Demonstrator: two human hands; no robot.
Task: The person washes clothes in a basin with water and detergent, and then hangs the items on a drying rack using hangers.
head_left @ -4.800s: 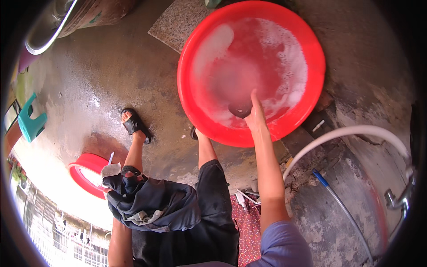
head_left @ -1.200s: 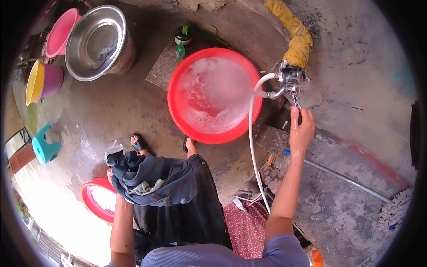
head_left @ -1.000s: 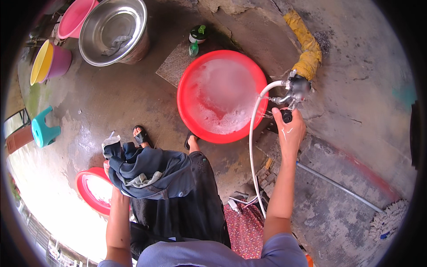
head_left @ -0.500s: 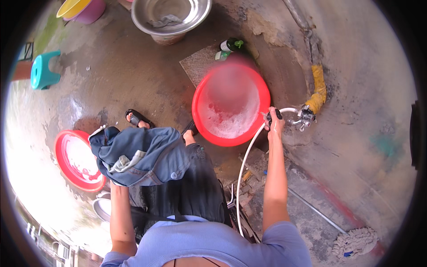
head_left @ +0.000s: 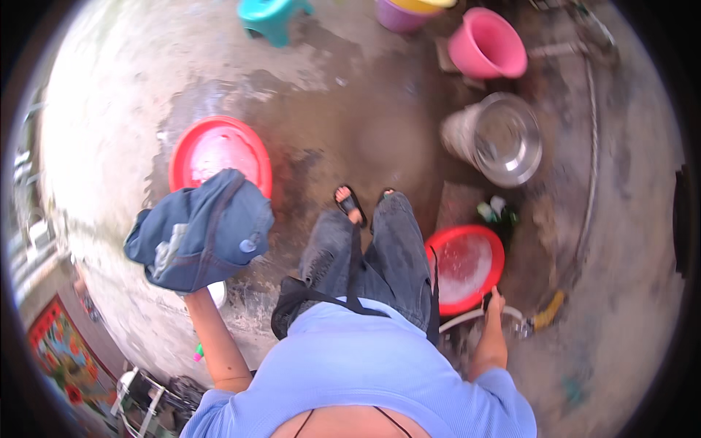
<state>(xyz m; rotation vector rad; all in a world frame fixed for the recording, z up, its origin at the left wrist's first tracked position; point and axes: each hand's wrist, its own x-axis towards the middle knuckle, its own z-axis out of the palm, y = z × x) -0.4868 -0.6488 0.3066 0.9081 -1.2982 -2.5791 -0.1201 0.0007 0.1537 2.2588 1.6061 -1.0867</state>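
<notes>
A bundled blue denim garment (head_left: 197, 237) with a pale patch and a round button hangs from my raised left hand (head_left: 194, 296). The cloth covers the fingers of that hand. Beyond the garment, and partly hidden by it, a red basin (head_left: 177, 164) with whitish suds stands on the wet ground. At the lower right my right hand (head_left: 496, 301) is closed round a black fitting (head_left: 487, 300) on a white hose (head_left: 460, 319). This hand is beside the rim of a second red basin (head_left: 499, 252), which holds sudsy water.
A steel basin (head_left: 535, 150), a pink bucket (head_left: 488, 44) and purple and yellow tubs (head_left: 398, 18) stand farther off. A turquoise stool (head_left: 270, 20) is at the far edge. A yellow-wrapped pipe (head_left: 549, 310) and tap are right of my right hand.
My view has turned left. My left hand has carried the garment leftward, over toward the left red basin. My right hand still grips the black fitting by the other basin.
</notes>
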